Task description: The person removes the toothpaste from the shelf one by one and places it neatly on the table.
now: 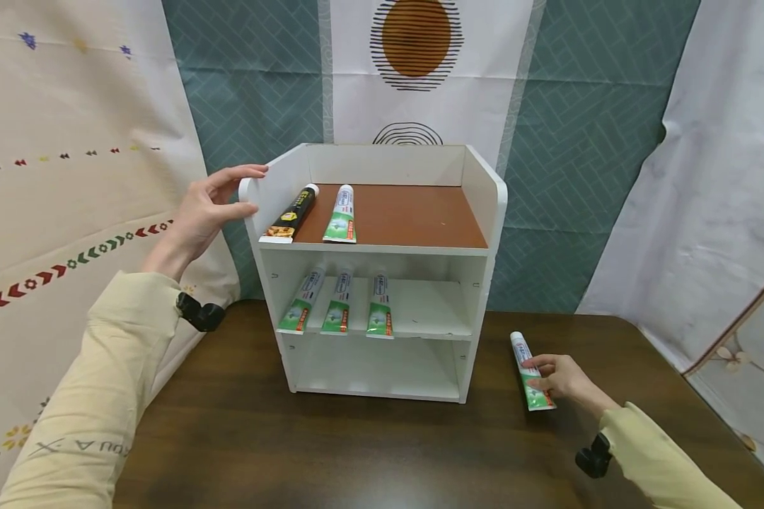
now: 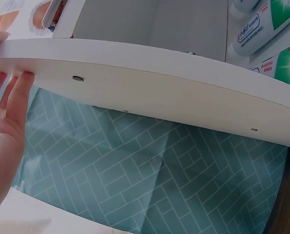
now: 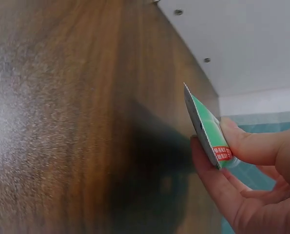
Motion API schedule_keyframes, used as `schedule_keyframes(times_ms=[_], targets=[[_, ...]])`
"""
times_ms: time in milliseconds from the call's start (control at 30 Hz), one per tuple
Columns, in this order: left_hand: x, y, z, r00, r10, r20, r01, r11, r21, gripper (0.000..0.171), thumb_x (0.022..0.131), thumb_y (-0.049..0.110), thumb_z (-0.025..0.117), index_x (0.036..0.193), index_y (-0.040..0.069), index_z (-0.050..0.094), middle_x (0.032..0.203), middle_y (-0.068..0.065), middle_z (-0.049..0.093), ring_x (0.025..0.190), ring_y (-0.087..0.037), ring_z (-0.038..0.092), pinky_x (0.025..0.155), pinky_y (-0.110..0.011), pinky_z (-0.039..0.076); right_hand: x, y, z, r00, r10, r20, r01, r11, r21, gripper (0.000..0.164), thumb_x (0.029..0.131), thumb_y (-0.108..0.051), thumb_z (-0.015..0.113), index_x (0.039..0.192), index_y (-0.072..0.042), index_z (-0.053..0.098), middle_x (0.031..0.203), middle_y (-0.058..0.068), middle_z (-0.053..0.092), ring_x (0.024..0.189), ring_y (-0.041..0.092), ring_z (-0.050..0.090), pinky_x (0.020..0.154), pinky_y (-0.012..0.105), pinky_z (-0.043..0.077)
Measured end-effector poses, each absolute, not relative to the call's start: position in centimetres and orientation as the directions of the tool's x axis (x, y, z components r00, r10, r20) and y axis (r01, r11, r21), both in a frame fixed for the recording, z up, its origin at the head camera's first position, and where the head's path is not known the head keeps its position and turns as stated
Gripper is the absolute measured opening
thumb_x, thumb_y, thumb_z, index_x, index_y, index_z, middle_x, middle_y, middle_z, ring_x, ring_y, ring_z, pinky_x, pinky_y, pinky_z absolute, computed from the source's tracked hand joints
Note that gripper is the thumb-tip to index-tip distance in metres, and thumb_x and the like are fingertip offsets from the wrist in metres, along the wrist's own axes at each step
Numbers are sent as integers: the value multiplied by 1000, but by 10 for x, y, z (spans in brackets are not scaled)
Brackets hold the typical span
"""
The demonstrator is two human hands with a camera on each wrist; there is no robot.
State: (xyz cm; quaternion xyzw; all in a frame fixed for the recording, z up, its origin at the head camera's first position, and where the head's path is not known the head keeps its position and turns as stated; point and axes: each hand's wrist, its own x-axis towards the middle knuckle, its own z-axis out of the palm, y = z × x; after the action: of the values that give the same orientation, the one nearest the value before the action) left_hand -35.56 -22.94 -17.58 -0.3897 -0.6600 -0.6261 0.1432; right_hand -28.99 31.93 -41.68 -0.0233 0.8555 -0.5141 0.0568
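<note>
fingers and thumb of the left hand (image 1: 200, 211) pinch the left side panel of a white three-tier shelf unit (image 1: 382, 164) near its top front corner. on the brown top board (image 1: 414, 215), from the left, lie a black toothpaste tube (image 1: 296, 212) and a green-and-white toothpaste tube (image 1: 341, 214), a little apart; on the middle shelf (image 1: 429, 307) below, three more green-and-white tubes (image 1: 337, 302) lie in a loose row, crimped ends at the front edge. so five tubes look settled on the unit. farther right, over the dark wooden table (image 1: 388, 452) and beside the unit, the right hand (image 1: 563, 378) pinches a sixth tube (image 1: 527, 375), also green and white, between thumb and fingers, cap pointing away from the person. as i judge it, only that one remains off the shelves; whether it is coming or going, i cannot tell.
</note>
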Motion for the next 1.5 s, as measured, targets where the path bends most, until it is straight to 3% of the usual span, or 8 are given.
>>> schedule_keyframes(times_ms=[333, 567, 1200, 1500], targets=[[-353, -228, -172, -652, 322, 686, 696, -102, 710, 44, 75, -18, 60, 115, -2, 59, 127, -13, 48, 125, -21, 32, 88, -24, 36, -300, 317, -432, -998, -30, -62, 36, 543, -839, 34, 76, 9, 66, 106, 15, 54, 83, 16, 55, 63, 21, 55, 54, 35, 49], [-351, -228, -171, -650, 320, 690, 702, -95, 706, 43, 75, -18, 60, 115, -2, 59, 127, -13, 48, 125, -21, 32, 91, -25, 34, -305, 316, -435, -999, -13, -46, 31, 569, -822, 32, 74, 10, 67, 104, 14, 56, 81, 15, 56, 62, 21, 54, 53, 35, 48], [-350, -233, -175, -665, 300, 684, 699, -72, 711, 43, 76, -16, 61, 115, 1, 60, 127, -12, 47, 124, -21, 32, 90, -26, 34, -305, 327, -442, -965, -207, 159, -254, 607, -753, 30, 72, 9, 68, 100, 14, 59, 89, 22, 58, 68, 26, 55, 55, 30, 47], [-353, -229, -177, -659, 326, 678, 701, -60, 710, 41, 76, -14, 62, 115, 1, 60, 126, -11, 49, 126, -19, 30, 98, -30, 25, -301, 330, -425, -966, -145, 215, -258, 621, -740, 31, 77, -2, 70, 104, 9, 61, 102, 26, 56, 89, 40, 53, 64, 36, 48]])
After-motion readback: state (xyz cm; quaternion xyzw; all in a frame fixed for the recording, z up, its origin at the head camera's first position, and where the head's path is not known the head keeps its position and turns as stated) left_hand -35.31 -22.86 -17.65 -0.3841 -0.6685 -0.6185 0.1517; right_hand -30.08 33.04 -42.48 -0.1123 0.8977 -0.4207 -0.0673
